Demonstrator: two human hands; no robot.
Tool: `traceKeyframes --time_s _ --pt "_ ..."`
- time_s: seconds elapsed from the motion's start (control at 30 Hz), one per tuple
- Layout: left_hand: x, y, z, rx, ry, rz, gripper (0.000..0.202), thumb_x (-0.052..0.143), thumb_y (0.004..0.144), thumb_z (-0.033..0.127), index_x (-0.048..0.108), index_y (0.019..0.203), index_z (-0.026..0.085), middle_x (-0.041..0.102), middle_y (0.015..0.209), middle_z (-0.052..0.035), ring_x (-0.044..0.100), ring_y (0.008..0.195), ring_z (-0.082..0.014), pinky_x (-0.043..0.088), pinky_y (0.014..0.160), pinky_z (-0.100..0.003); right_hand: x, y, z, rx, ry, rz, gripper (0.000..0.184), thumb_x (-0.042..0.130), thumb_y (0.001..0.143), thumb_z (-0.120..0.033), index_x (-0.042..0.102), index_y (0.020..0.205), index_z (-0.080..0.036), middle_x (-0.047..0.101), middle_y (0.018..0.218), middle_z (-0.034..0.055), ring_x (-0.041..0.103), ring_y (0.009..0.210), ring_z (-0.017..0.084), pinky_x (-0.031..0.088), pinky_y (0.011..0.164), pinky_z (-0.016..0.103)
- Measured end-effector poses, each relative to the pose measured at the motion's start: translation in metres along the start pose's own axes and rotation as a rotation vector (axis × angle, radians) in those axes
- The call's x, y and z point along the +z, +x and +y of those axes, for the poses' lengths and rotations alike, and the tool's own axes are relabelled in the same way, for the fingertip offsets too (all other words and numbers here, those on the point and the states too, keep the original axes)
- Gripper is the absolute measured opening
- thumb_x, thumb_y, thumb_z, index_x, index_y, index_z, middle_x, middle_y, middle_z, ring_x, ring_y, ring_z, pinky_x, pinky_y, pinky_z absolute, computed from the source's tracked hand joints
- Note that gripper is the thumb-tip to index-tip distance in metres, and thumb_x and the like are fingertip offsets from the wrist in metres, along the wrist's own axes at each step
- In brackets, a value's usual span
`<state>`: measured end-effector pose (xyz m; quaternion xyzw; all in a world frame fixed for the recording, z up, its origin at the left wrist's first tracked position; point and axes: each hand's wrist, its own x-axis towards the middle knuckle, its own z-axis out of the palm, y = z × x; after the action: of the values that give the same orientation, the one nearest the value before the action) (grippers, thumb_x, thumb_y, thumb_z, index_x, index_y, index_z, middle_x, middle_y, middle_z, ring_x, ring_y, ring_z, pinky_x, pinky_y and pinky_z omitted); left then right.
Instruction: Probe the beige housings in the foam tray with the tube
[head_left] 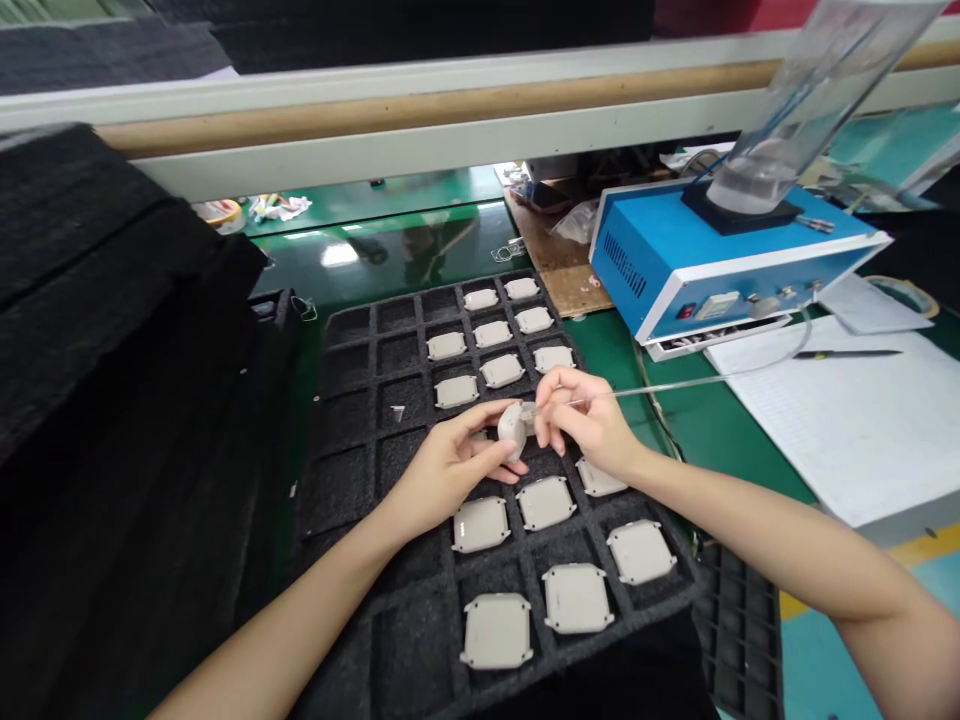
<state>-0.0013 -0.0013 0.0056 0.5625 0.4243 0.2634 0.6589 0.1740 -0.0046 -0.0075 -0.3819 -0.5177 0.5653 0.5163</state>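
Note:
My left hand (450,465) is closed round a small beige square casing (512,430), held on edge above a black foam tray (352,480). My right hand (589,425) pinches the tip of a thin clear tube (675,383) against that casing. The tube runs right to a blue box machine (675,265). Several more beige casings (576,597) lie flat in the tray's square pockets, some at the far end, some at the near end. The left pockets hold nothing.
A tall stack of black foam (97,350) rises at my left. A clear cylinder (795,130) stands on the blue machine. White paper sheets (847,420) with a pen (847,353) lie at the right on the green bench (660,400). Another foam tray (739,640) lies underneath, near right.

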Motion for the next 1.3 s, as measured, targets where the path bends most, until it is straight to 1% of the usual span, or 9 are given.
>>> traceKeyframes --time_s 0.07,0.13,0.33,0.47,0.67,0.9,1.3 --pt "0.0002 0.0001 0.0001 -0.001 -0.011 -0.004 0.047 0.064 0.077 0.031 0.052 0.119 0.016 0.062 0.109 -0.0084 0.068 0.07 -0.0157 0.058 0.064 -0.029 0.0005 -0.0007 -0.0002 -0.005 -0.007 0.005 0.005 0.048 0.066 -0.014 0.047 0.069 -0.017 0.057 0.046 -0.0058 0.042 0.033 0.006 0.033 0.036 0.018" --pt "0.0002 0.0002 0.0003 0.0 -0.027 -0.015 0.045 0.064 0.076 0.03 0.051 0.117 0.016 0.059 0.114 -0.0096 0.068 0.07 -0.0156 0.058 0.063 -0.028 0.0011 -0.0018 -0.0005 -0.02 -0.019 0.017 0.005 0.048 0.067 -0.013 0.047 0.069 -0.017 0.057 0.046 -0.0054 0.042 0.034 0.006 0.033 0.037 0.018" --pt "-0.0012 0.0006 0.0001 -0.005 -0.081 -0.021 0.042 0.063 0.078 0.027 0.051 0.116 0.014 0.059 0.112 -0.0095 0.068 0.07 -0.015 0.058 0.064 -0.028 0.0016 -0.0042 -0.0019 -0.071 -0.056 0.065 0.008 0.048 0.069 -0.011 0.047 0.067 -0.018 0.056 0.046 -0.0045 0.043 0.034 0.006 0.035 0.038 0.019" --pt "-0.0023 0.0007 -0.0008 0.003 -0.085 -0.035 0.042 0.062 0.079 0.026 0.051 0.118 0.014 0.061 0.111 -0.0088 0.068 0.071 -0.0149 0.059 0.066 -0.028 0.0019 -0.0046 -0.0027 -0.067 -0.084 0.061 0.009 0.049 0.071 -0.01 0.048 0.068 -0.019 0.057 0.047 -0.0042 0.044 0.035 0.006 0.036 0.038 0.019" --pt "-0.0024 0.001 -0.0017 0.002 -0.089 -0.03 0.042 0.062 0.079 0.022 0.051 0.119 0.013 0.062 0.109 -0.008 0.069 0.07 -0.0154 0.06 0.065 -0.027 0.0025 -0.0045 -0.0035 -0.064 -0.091 0.06 0.01 0.05 0.073 -0.011 0.048 0.067 -0.019 0.056 0.046 -0.0047 0.045 0.035 0.006 0.036 0.038 0.018" --pt "-0.0038 0.0017 -0.0055 0.037 -0.129 -0.062 0.04 0.063 0.08 0.021 0.051 0.117 0.014 0.062 0.108 -0.0084 0.069 0.069 -0.0139 0.06 0.065 -0.026 0.0023 -0.0042 -0.0036 -0.089 -0.095 0.046 0.01 0.051 0.072 -0.009 0.048 0.068 -0.017 0.057 0.047 -0.0044 0.045 0.035 0.005 0.036 0.037 0.017" --pt "-0.0036 0.0022 -0.0043 0.025 -0.113 -0.06 0.039 0.063 0.08 0.02 0.051 0.117 0.014 0.064 0.104 -0.0075 0.069 0.068 -0.0143 0.06 0.064 -0.025 0.0017 -0.0034 -0.0034 -0.082 -0.116 0.035 0.01 0.049 0.072 -0.008 0.048 0.068 -0.017 0.056 0.047 -0.004 0.045 0.035 0.006 0.036 0.038 0.018"
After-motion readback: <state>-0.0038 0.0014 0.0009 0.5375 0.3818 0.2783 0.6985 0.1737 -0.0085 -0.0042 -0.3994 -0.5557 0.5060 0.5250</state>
